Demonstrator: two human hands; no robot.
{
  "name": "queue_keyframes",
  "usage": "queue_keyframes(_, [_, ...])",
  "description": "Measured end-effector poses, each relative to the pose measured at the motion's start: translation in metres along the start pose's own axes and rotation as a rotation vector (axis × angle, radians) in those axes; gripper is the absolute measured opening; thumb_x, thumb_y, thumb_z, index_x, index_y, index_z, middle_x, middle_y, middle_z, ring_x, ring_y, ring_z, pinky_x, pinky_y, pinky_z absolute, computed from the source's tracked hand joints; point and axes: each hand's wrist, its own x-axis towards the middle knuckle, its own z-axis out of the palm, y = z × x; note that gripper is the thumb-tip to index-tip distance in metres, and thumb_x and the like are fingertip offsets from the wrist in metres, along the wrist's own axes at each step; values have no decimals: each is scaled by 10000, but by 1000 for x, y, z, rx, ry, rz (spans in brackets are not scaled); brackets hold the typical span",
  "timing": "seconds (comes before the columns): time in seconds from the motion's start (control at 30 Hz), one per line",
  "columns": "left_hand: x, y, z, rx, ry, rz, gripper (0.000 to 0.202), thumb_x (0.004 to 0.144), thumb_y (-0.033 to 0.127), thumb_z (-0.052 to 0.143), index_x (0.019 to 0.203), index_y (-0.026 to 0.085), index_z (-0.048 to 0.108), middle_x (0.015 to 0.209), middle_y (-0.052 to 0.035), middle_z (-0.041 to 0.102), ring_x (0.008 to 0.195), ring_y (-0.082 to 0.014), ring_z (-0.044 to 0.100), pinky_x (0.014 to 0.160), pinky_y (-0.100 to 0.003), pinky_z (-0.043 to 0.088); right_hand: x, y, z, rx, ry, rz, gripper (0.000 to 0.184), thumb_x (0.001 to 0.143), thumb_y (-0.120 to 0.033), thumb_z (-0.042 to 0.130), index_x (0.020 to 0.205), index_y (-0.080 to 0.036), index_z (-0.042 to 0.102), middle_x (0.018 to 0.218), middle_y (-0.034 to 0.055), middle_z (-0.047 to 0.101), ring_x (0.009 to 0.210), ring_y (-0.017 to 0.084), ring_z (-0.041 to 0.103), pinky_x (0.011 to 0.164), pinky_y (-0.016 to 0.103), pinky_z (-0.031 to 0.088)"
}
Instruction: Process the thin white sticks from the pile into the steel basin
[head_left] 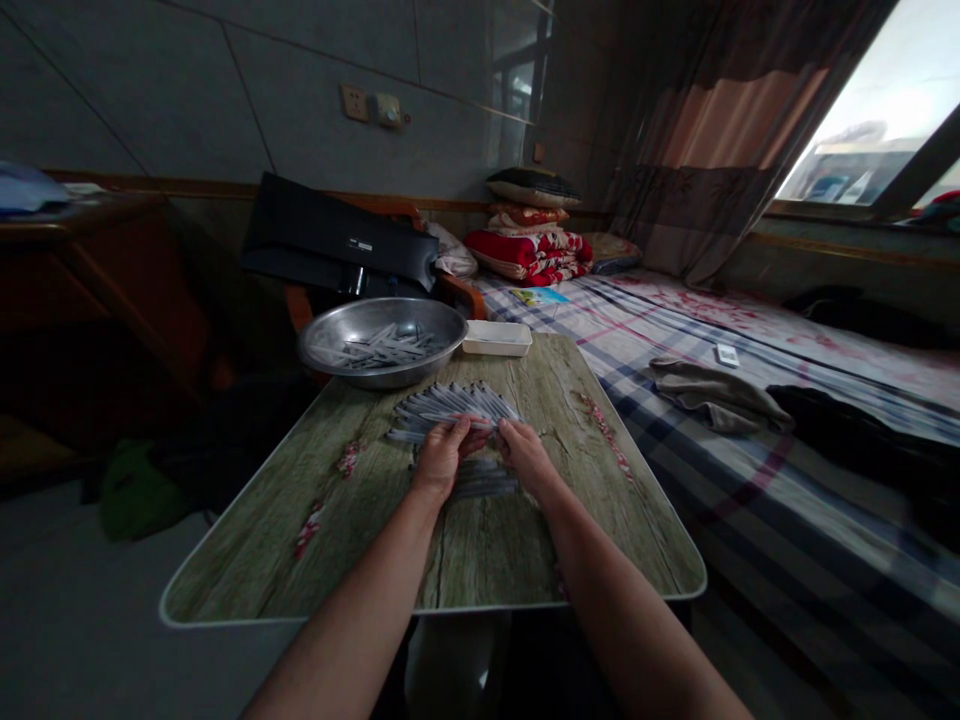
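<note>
Both my hands rest on a small wood-patterned table, over a spread of thin grey-white strips fanned out in a row. My left hand is curled, with its fingers pinching one strip near the fan's middle. My right hand sits close beside it, fingers bent down onto the same strip and onto a second bundle of strips lying under both hands. A metal bowl at the table's far left corner holds several more strips.
A white shallow tray stands beside the bowl at the far edge. A bed with a checked sheet runs along the right, carrying clothes, a small white device and folded blankets. A dark case sits behind the bowl.
</note>
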Motion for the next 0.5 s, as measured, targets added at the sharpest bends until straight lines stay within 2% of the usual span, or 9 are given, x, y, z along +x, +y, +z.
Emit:
queue_keyframes(0.1, [1,0,0,-7,27,2,458,596,552,886,807,175,734,849,-78,786,784,-235,747,691,-317,582,-1,-1,2,113,-9,-2,265,720,-409,674,830,-233,509,570,-90,410,439,72,266,400,206,166])
queue_keyframes(0.17, [0,0,0,-6,35,1,455,597,555,883,805,179,735,858,-77,787,788,-233,748,685,-312,582,-1,-2,2,159,15,21,283,714,-376,648,928,-248,514,581,-99,421,428,76,265,396,201,144])
queue_keyframes(0.23, [0,0,0,6,22,-2,458,600,561,879,803,176,739,874,-80,788,796,-234,749,692,-312,584,0,-1,1,132,40,49,253,761,-441,611,881,-236,525,579,-83,430,429,79,274,396,205,136])
queue_keyframes(0.37, [-1,0,0,32,5,12,439,625,562,865,797,178,743,877,-77,787,793,-226,744,706,-314,585,1,2,0,20,-6,24,428,802,-597,599,664,-216,460,537,-56,395,448,75,273,409,224,164])
queue_keyframes(0.43, [-1,0,-1,33,11,18,425,636,563,859,794,186,741,870,-73,784,791,-222,742,701,-310,584,1,2,0,55,-28,16,389,775,-553,649,696,-222,461,536,-73,378,443,71,258,409,218,168])
queue_keyframes(0.5, [0,0,-1,32,15,21,419,648,566,850,802,192,738,875,-74,782,808,-228,744,697,-312,582,-1,0,1,142,-34,29,310,733,-459,690,811,-239,486,552,-99,374,432,71,243,402,205,156])
